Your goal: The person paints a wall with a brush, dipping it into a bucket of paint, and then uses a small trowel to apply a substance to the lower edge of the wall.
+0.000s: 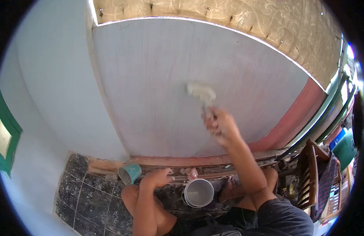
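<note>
Right hand [220,125] raised, left hand [157,177] low.

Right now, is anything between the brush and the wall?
No. The right hand holds the brush with its bristles against the wall. Nothing visible is between them. The bucket and cup sit lower down by the left hand.

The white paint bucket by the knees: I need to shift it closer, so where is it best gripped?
Grip the white paint bucket by its near rim, coming from above. It stands upright and open-topped beside the left hand, and no handle shows clearly.
</note>
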A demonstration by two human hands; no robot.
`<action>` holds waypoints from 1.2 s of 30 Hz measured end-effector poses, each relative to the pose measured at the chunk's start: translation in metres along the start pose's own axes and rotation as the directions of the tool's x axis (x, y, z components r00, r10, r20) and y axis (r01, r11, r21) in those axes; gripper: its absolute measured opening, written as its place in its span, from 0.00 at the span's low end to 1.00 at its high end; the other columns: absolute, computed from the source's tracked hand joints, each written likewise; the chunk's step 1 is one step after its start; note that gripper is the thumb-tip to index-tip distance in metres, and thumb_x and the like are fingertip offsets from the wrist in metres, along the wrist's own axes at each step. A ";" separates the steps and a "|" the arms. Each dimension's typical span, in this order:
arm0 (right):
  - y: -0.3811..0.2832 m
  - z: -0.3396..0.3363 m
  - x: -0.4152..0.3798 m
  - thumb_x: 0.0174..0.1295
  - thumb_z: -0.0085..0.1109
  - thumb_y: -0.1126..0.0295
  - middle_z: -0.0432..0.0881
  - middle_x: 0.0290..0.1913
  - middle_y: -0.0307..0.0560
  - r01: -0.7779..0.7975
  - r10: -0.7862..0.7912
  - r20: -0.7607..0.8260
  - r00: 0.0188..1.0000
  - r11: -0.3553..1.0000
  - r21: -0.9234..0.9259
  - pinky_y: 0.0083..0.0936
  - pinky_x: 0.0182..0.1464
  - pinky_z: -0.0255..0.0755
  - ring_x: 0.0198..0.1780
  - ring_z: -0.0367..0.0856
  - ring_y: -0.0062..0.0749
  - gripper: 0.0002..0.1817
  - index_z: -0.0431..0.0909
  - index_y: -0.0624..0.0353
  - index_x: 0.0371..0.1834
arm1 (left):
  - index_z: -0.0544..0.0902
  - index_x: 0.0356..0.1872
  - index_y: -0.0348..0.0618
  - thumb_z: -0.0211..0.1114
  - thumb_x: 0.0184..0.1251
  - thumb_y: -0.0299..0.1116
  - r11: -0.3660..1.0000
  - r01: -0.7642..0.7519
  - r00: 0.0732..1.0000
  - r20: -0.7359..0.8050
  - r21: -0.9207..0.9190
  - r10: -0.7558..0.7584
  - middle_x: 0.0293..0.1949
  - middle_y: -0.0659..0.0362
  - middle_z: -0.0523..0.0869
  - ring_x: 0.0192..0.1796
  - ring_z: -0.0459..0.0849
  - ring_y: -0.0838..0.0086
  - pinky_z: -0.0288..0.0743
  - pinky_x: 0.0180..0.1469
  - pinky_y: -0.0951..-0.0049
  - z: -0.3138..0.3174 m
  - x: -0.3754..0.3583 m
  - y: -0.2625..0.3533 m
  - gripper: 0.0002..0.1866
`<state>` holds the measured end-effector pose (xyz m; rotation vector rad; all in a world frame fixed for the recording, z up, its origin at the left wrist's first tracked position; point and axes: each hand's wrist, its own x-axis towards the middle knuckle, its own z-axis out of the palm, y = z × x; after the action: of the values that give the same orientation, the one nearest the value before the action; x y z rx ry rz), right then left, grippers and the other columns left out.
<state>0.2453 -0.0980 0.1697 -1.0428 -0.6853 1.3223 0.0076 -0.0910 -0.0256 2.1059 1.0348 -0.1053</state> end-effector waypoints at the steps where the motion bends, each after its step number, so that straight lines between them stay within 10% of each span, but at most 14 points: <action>1: -0.024 0.017 -0.009 0.71 0.44 0.65 0.71 0.26 0.37 0.088 -0.088 0.000 0.996 0.996 0.003 0.11 0.16 0.50 0.19 0.60 0.13 0.10 0.70 0.61 0.43 | 0.73 0.59 0.47 0.59 0.65 0.52 0.999 0.030 1.000 0.005 -0.029 -0.029 0.51 0.46 0.82 0.52 0.80 0.56 0.73 0.52 0.59 -0.002 -0.002 0.008 0.27; 5: -0.075 0.042 -0.008 0.72 0.43 0.61 0.69 0.24 0.36 0.247 -0.265 0.221 0.939 0.963 0.106 0.11 0.16 0.50 0.18 0.59 0.13 0.15 0.67 0.62 0.51 | 0.76 0.57 0.45 0.59 0.64 0.50 0.996 0.082 0.997 0.017 -0.045 -0.081 0.55 0.47 0.80 0.59 0.77 0.54 0.70 0.60 0.58 -0.010 -0.010 0.018 0.26; 12: -0.001 0.048 -0.007 0.75 0.37 0.56 0.65 0.22 0.35 0.394 -0.395 0.028 0.918 0.905 -0.160 0.13 0.18 0.50 0.16 0.56 0.14 0.18 0.66 0.60 0.53 | 0.75 0.56 0.45 0.60 0.64 0.50 0.999 -0.033 0.995 -0.091 0.012 0.034 0.49 0.45 0.83 0.53 0.80 0.53 0.73 0.54 0.58 0.010 0.001 -0.013 0.25; 20: -0.039 0.066 0.027 0.74 0.39 0.52 0.65 0.21 0.35 0.595 -0.571 0.173 0.802 0.790 -0.151 0.13 0.18 0.52 0.17 0.56 0.14 0.19 0.68 0.57 0.49 | 0.73 0.58 0.44 0.60 0.65 0.49 1.000 -0.010 0.999 -0.047 -0.024 0.009 0.46 0.43 0.83 0.50 0.82 0.51 0.73 0.51 0.57 -0.005 -0.018 -0.001 0.26; 25: 0.064 0.032 0.060 0.72 0.41 0.47 0.70 0.22 0.33 0.217 -0.244 -0.144 0.959 0.959 -0.180 0.14 0.19 0.56 0.18 0.62 0.13 0.21 0.72 0.54 0.45 | 0.77 0.53 0.46 0.60 0.63 0.49 0.999 0.041 0.991 -0.126 -0.027 -0.045 0.43 0.46 0.85 0.51 0.81 0.51 0.70 0.56 0.53 -0.011 -0.023 -0.001 0.23; 31: 0.333 -0.070 0.065 0.73 0.44 0.52 0.69 0.21 0.35 -0.151 0.090 -0.253 0.963 0.960 -0.237 0.23 0.19 0.60 0.20 0.65 0.20 0.19 0.70 0.57 0.33 | 0.78 0.52 0.43 0.60 0.63 0.48 0.999 0.052 0.996 -0.070 -0.005 -0.052 0.45 0.45 0.84 0.53 0.80 0.51 0.67 0.59 0.53 -0.014 -0.023 0.008 0.22; 36: 0.220 -0.012 0.023 0.69 0.48 0.46 0.68 0.21 0.34 -0.102 0.088 -0.166 0.982 0.992 -0.078 0.18 0.18 0.57 0.19 0.65 0.19 0.21 0.68 0.54 0.37 | 0.78 0.49 0.42 0.60 0.64 0.47 0.999 0.027 0.998 -0.058 0.020 -0.026 0.50 0.48 0.82 0.55 0.79 0.53 0.68 0.59 0.53 -0.006 -0.020 0.000 0.21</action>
<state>0.1635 -0.0931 -0.0362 -1.2522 -0.5801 1.2816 -0.0073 -0.1000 -0.0139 2.1253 1.1005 -0.0686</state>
